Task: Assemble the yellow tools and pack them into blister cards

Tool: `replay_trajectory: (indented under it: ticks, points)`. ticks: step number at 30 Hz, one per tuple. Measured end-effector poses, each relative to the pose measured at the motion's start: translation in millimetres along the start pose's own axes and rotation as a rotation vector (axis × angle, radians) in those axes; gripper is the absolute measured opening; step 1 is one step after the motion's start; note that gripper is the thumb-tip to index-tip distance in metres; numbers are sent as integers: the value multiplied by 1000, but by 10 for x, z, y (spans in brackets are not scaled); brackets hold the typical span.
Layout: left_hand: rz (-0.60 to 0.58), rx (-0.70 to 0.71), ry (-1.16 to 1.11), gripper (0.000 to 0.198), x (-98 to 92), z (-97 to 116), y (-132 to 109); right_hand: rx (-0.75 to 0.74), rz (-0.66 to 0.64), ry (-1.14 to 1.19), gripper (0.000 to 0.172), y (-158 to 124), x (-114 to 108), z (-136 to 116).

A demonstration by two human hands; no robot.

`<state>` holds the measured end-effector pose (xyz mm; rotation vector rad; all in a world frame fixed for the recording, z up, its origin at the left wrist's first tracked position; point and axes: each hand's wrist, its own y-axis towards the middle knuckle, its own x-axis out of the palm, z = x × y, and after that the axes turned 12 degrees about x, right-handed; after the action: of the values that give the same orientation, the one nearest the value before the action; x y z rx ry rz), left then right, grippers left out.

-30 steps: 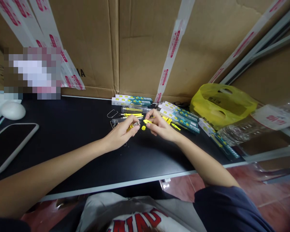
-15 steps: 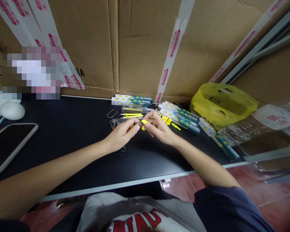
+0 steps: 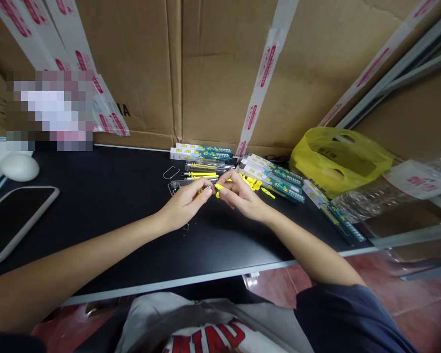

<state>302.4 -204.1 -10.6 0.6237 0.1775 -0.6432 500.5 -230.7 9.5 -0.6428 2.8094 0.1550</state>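
I log: left hand (image 3: 185, 203), pinching a small, mostly hidden part (image 3: 209, 187); right hand (image 3: 245, 198), grasping a yellow piece (image 3: 218, 187); both above black worktop (image 3: 213, 255).

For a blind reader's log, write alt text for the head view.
A person's left hand and right hand are close together above a black tabletop, the right pinching a yellow part; what the left holds is mostly hidden. Beyond lie white-and-green boxes; a yellow plastic bag sits right, a smartphone left.

One phone (image 3: 18, 223) left of the left hand (image 3: 185, 201), one bag (image 3: 338, 157), one bottle (image 3: 389, 189) right of the right hand (image 3: 244, 196), and boxes (image 3: 274, 183), yes, at least five
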Motion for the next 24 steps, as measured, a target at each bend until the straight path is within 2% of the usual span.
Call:
replay_trajectory:
  ticks: [6, 10, 15, 24]
  points:
    - [-27, 21, 53, 27, -14, -23, -5, 29, -14, -39, 18, -18, -8, -32]
    - [-62, 40, 254, 24, -34, -23, -5, 67, -45, -72, 19, -27, -22, -52]
    - [-120, 44, 498, 22, -46, -1, -14, 111, -99, -2, 21, -19, -9, -47]
    - [-59, 43, 363, 20, -40, -4, 7, 106, -28, 115, 22, 28, 1, 9]
